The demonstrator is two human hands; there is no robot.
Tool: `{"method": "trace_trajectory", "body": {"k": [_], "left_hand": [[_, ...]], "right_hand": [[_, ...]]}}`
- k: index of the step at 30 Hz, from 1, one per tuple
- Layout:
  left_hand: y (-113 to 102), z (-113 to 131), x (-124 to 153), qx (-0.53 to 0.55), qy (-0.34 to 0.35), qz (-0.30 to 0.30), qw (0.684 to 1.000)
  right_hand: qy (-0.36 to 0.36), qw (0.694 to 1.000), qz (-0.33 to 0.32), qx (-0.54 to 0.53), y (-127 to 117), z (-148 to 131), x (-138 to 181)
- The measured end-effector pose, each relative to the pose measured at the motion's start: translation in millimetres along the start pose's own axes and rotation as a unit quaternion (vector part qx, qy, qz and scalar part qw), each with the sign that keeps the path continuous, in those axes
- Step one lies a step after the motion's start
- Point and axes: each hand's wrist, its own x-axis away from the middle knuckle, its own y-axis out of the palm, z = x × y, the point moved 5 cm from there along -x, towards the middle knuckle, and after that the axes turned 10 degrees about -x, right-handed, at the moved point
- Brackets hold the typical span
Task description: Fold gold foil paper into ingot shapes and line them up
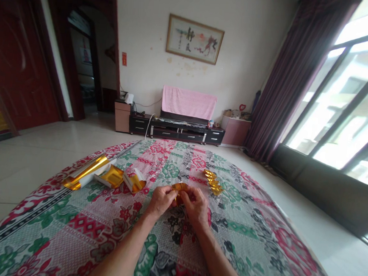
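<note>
My left hand [163,199] and my right hand [196,203] meet over the middle of a flower-patterned cloth [100,225]. Between them they pinch a piece of gold foil paper [179,186], its shape partly covered by my fingers. To the right of my hands lies a short row of folded gold paper pieces [212,183]. Off to the left are curled sheets of gold foil paper with white backs: a long roll [88,171], a smaller curled sheet [112,176] and another one [135,182] closest to my left hand.
Beyond the cloth's far edge stands a low black TV cabinet [178,133], with a pink towel [189,101] draped over the thing on top. A purple curtain [281,77] and windows are at the right. Dark red doors [22,48] are at the left, past the tiled floor [43,139].
</note>
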Motion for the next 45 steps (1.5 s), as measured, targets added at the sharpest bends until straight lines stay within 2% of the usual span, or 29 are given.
{"method": "trace_trajectory", "body": {"k": [4,9,13,18,22,27,31,34,39,42,45], "left_hand": [[0,-2,-2,-0.020,0.008,0.010,1.000],[-1,-1,-1,-0.014,0.024,0.008,1.000],[-2,5,3,0.034,0.013,-0.021,0.999],[-7,19,6,0.042,0.044,-0.035,0.998],[-10,22,8,0.066,0.038,-0.057,0.995],[-11,29,13,0.069,0.069,-0.116,0.988],[-10,30,16,0.097,0.048,-0.136,0.985],[-9,27,14,0.109,0.038,-0.121,0.986],[-11,11,5,0.110,-0.019,-0.036,0.993],[-8,-1,1,0.150,-0.045,-0.030,0.987],[-6,-10,-2,0.183,-0.057,-0.021,0.981]], "right_hand": [[0.001,1.000,-0.017,-0.007,2,-4,2],[0.005,0.996,-0.075,-0.041,7,-11,4],[-0.018,0.992,-0.113,-0.047,9,-20,5],[-0.061,0.988,-0.138,-0.030,12,-24,7],[-0.096,0.985,-0.143,-0.003,13,-26,9],[-0.115,0.984,-0.137,0.017,13,-28,10],[-0.122,0.983,-0.133,0.027,13,-29,11],[-0.125,0.982,-0.136,0.036,14,-30,12],[-0.112,0.980,-0.162,0.012,14,-35,13],[-0.085,0.987,-0.131,-0.038,8,-31,9],[-0.004,0.995,-0.018,-0.095,-5,-13,2]]}}
